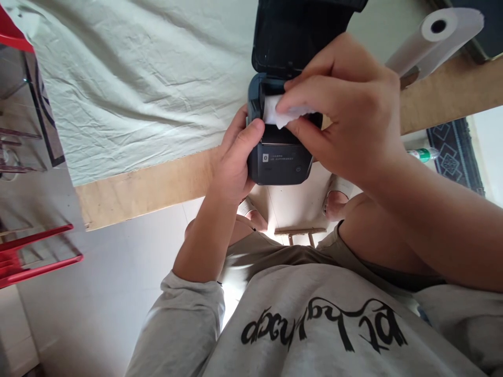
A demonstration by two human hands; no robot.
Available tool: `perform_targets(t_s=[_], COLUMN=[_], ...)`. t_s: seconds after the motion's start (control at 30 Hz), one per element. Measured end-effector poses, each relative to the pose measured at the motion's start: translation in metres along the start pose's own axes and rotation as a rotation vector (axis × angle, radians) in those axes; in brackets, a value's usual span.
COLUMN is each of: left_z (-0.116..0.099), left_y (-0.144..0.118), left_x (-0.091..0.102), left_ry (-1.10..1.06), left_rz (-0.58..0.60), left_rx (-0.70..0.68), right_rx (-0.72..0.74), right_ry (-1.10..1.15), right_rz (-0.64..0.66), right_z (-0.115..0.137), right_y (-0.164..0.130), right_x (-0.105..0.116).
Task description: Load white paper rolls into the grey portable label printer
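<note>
Two hands work at one dark label printer (281, 162) sitting at the table edge (137, 191), lid open. Your left hand (236, 157) wraps its side, thumb on top. Your right hand (346, 110) pinches white paper (275, 112) at its slot. A paper roll (432, 39) lies well apart.

Wooden desk (149, 186), bare light-wood edge showing, mostly covered by a wrinkled white cloth (137, 78). On the cloth at the desk's near edge sits a dark label printer (281, 162), lid open. A white paper roll (436, 39) lies at the right.
</note>
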State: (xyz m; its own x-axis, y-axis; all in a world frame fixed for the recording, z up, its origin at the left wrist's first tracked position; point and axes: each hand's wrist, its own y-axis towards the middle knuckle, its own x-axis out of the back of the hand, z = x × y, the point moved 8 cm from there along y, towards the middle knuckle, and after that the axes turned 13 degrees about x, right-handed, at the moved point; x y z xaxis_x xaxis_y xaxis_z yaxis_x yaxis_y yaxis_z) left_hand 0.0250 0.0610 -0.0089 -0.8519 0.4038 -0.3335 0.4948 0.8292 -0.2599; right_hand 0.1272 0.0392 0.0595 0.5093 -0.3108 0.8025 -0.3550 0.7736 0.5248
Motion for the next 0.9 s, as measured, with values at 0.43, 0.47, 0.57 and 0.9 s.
perform_targets(t_s=[0.43,0.47,0.57,0.9], left_z=[-0.001,0.0,0.004,0.006], left_y=[0.002,0.003,0.004,0.005], left_x=[0.001,0.002,0.006,0.01], left_ry=[-0.042,-0.028,0.027,0.069], left_rz=[0.053,0.051,0.026,0.007], left_rx=[-0.055,-0.054,-0.048,-0.032], right_rx=[0.174,0.168,0.137,-0.137], right_ry=[0.042,0.075,0.16,0.263], right_rz=[-0.021,-0.007,-0.048,-0.335], right_z=[0.019,0.018,0.013,-0.038], right_y=[-0.013,-0.013,-0.013,-0.017], right_x=[0.004,0.002,0.007,0.021])
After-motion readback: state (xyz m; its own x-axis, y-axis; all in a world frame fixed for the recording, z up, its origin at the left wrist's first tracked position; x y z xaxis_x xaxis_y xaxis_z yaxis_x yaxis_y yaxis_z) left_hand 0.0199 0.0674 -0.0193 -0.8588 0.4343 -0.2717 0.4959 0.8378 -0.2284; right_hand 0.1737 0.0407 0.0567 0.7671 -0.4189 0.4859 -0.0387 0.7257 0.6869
